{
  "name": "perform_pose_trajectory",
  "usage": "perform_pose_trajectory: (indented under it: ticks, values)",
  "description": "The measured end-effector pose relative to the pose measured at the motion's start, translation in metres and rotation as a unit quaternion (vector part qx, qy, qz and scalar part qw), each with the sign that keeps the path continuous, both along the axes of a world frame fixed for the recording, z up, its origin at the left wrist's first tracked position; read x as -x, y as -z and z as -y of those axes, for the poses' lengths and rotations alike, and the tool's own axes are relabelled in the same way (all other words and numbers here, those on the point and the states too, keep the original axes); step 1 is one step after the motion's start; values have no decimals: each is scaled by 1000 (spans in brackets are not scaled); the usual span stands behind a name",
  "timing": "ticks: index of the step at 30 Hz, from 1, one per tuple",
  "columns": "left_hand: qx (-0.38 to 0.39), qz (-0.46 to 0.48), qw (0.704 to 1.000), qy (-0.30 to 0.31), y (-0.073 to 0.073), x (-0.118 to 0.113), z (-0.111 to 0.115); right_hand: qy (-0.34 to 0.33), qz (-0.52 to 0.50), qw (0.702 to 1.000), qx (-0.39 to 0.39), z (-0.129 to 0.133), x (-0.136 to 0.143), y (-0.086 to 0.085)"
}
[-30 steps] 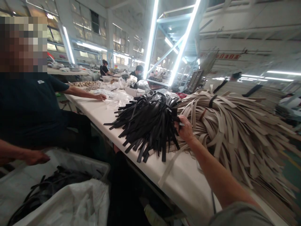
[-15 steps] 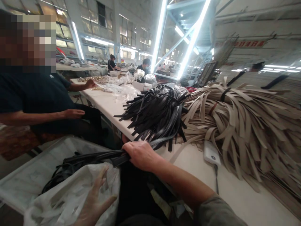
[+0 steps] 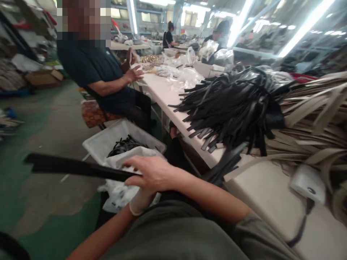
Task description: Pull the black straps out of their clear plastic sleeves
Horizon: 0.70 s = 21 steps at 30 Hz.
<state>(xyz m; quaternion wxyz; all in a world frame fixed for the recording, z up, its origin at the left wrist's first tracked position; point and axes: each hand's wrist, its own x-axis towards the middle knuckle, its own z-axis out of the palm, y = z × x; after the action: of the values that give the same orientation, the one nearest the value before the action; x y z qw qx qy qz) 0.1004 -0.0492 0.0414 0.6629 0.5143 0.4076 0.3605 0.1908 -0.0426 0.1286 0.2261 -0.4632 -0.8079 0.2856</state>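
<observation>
A bundle of black strips (image 3: 78,168) stretches leftward from my hands, and its other ends show by the table edge. My right hand (image 3: 153,173) lies over the bundle, its thumb and fingers around the strips. Beneath it is my left hand (image 3: 142,202), in a pale glove; its fingers are hidden behind my right hand and the strips. Behind the hands, a white bin (image 3: 100,144) holds more black strips and a white plastic bag (image 3: 116,195) hangs at its near side. A large pile of black strips (image 3: 230,108) rests on the table (image 3: 260,187).
Beige strips (image 3: 317,122) are heaped at the right, near a white device (image 3: 309,184) with a cable. A seated person (image 3: 92,68) works at the table's left side. Clear plastic bags (image 3: 187,74) and a cardboard box (image 3: 43,77) on the floor are farther back.
The view has turned left and down. My right hand has drawn the black strips out over the bin, and my left hand has moved from the bag to beneath my right hand.
</observation>
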Motion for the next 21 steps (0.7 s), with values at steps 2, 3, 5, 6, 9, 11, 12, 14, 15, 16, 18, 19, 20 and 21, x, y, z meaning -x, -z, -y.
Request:
perform_pose_trajectory:
  ticks: [2,3,5,6,9,11,12,14,15,16,18,19,20,21]
  values:
    - [28,67,997,20,-2,25,-1,24,-156,985,63,1,-22,22]
    - [50,122,991,21,-2,37,-3,21,-230,964,133,4,-31,37]
    - [87,228,970,2,2,54,-7,-1,-312,906,285,14,-41,69]
    - [103,263,959,-19,5,60,-11,-10,-318,881,349,21,-41,85]
    - [156,295,939,-88,20,65,-24,-32,-239,839,488,48,-35,120]
    - [204,319,916,-135,29,64,-32,13,-203,832,517,64,-31,128]
    - [227,331,902,-161,32,63,-36,36,-192,831,520,69,-32,128]
    - [271,354,872,-201,35,63,-42,62,-171,839,513,77,-41,125]
    - [292,366,857,-214,36,63,-45,69,-153,848,502,79,-49,123]
    - [313,377,842,-223,36,63,-47,77,-132,859,488,82,-58,123]
    - [351,402,814,-231,38,63,-51,103,-85,880,457,88,-78,129]
    - [361,411,804,-232,40,63,-51,120,-63,886,444,92,-89,134]
    - [364,415,802,-227,42,62,-51,136,-45,887,438,98,-98,140]
    - [358,415,810,-211,44,61,-49,149,-31,887,437,103,-105,146]
